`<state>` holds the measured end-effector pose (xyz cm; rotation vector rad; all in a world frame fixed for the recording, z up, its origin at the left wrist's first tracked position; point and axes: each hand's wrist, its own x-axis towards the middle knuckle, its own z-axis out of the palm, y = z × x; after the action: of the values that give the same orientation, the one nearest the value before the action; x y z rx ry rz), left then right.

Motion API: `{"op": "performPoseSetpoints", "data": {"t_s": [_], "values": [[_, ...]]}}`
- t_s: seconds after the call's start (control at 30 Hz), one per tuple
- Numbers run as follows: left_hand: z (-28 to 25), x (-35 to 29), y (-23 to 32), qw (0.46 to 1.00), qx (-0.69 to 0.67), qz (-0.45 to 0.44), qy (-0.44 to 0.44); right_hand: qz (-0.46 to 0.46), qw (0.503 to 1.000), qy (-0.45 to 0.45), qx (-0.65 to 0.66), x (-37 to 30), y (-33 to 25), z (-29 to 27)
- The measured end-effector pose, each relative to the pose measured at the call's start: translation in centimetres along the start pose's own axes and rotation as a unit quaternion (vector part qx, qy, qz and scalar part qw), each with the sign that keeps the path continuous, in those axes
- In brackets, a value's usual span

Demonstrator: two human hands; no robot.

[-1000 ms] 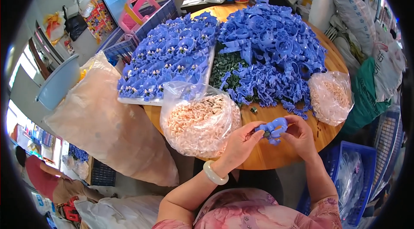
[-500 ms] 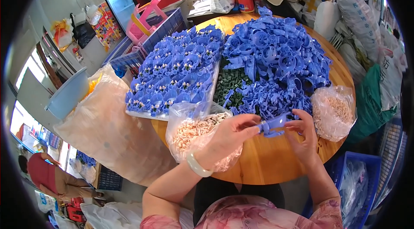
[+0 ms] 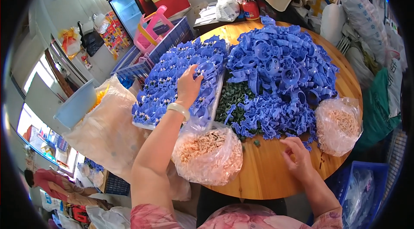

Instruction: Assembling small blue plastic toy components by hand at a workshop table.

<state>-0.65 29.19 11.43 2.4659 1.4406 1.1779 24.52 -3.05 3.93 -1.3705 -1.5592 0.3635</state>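
My left hand (image 3: 188, 89), with a pale bangle on its wrist, reaches over the white tray (image 3: 214, 110) on the left of the table. Its thumb and fingers close at a blue plastic part (image 3: 208, 67) among rows of similar cup-shaped pieces with small pale and dark bits in them. Part of that grip is hidden by the hand. Near the front edge, my right hand (image 3: 298, 160) hovers with fingers loosely bent and apart, nothing visible between them. Just beyond it lies a heap of small blue parts (image 3: 276, 119).
A tall pile of larger blue parts (image 3: 280, 63) covers the back right of the round wooden table (image 3: 258, 173). Dark green pieces (image 3: 233, 99) lie beside the tray. Bags of small pale pieces stand at front left (image 3: 209, 155) and right (image 3: 340, 123). A blue crate (image 3: 366, 194) sits lower right.
Both hands held a blue part together over the front of the table. My left hand has since moved left and away to the tray; my right hand has let go and drawn slightly nearer.
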Motion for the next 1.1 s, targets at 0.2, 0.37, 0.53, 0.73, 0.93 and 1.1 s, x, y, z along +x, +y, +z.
{"op": "performPoseSetpoints", "data": {"t_s": [0.2, 0.37, 0.53, 0.73, 0.93, 1.1], "values": [[3.3, -0.6, -1.0, 0.998, 0.051, 0.035, 0.011, 0.004, 1.000, -0.008, -0.001, 0.1, 0.2, -0.4], [4.5, -0.8, -2.0, 0.995, 0.080, 0.059, 0.025, 0.005, 1.000, -0.009, -0.005, 0.2, 0.6, -0.5], [4.8, -0.8, -3.2, 0.989, 0.128, 0.061, 0.046, 0.018, 0.999, -0.035, -0.006, 0.3, 0.4, -0.7], [5.0, -0.7, -3.3, 0.986, 0.151, 0.060, 0.033, 0.041, 0.998, -0.056, -0.008, 0.2, 0.3, -0.9], [3.5, 0.0, -1.2, 0.969, 0.225, 0.095, 0.031, 0.048, 0.996, -0.068, -0.025, 0.0, 0.5, -1.1], [1.9, 2.0, 5.6, 0.976, 0.096, 0.194, -0.012, 0.011, 0.996, -0.086, -0.029, -0.1, 1.2, -0.8]]}}
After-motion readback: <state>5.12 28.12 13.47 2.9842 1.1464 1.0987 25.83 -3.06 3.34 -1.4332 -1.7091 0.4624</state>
